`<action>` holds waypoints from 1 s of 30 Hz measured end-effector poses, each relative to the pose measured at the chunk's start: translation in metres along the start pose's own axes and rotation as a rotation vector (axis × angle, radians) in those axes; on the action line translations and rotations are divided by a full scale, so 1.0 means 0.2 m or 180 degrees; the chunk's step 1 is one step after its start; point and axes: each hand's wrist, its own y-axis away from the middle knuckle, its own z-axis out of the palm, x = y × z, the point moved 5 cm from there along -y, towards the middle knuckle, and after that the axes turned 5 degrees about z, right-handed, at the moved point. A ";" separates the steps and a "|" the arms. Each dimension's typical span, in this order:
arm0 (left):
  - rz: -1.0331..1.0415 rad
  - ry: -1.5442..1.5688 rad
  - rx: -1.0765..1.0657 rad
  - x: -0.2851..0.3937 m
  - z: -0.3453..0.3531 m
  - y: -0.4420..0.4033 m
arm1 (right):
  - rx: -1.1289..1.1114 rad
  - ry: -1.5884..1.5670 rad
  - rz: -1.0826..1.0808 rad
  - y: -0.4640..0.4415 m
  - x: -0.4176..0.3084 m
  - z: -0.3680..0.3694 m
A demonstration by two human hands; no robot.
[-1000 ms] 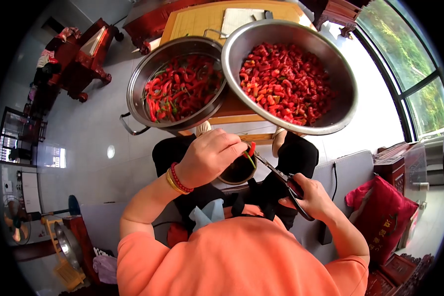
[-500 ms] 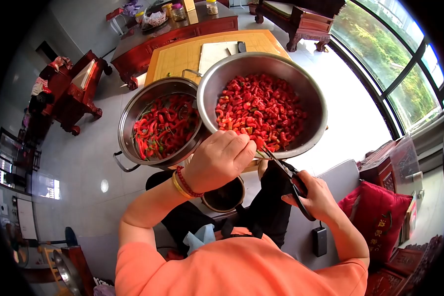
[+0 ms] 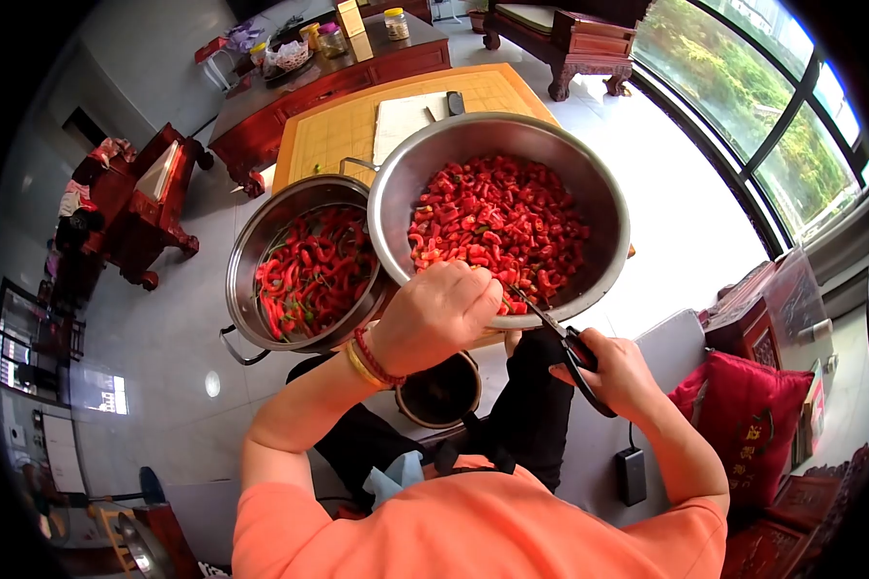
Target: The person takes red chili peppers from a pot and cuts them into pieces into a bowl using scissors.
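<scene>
My left hand (image 3: 438,314) is closed in a pinch over the near rim of the large steel bowl (image 3: 603,207); a bit of red pepper shows at its fingertips. Cut red pepper pieces (image 3: 497,217) fill the middle of that bowl. My right hand (image 3: 613,372) is wrapped round the black handles of the scissors (image 3: 574,349), whose blades point at the left fingertips over the bowl. Left of the bowl, a steel pot (image 3: 248,289) holds whole red peppers (image 3: 319,270), some with green stems. A dark round container (image 3: 439,391) stands between the knees.
Under the bowls is a wooden table (image 3: 333,135) with a white board (image 3: 406,124) and a knife-like tool on it. Behind stands a dark red cabinet (image 3: 261,130) with jars. A red cushion (image 3: 739,420) and a black adapter (image 3: 631,475) lie at right.
Both hands, with the scissors, have moved from above the dark container up to the near edge of the large bowl. The green stem seen at my left fingertips earlier no longer shows. The view has shifted.
</scene>
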 end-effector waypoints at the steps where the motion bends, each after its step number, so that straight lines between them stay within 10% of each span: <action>1: -0.0056 0.0100 -0.0035 -0.02 0.01 0.00 | -0.0044 0.0049 0.0001 -0.01 0.01 0.01; 13: -0.2998 0.3390 0.0255 -0.33 0.22 0.09 | 0.0123 0.0189 0.0128 -0.06 -0.02 -0.18; 30: -0.1570 0.1184 0.0179 -0.16 0.12 -0.03 | 0.0195 0.1221 0.0112 -0.06 -0.06 -0.23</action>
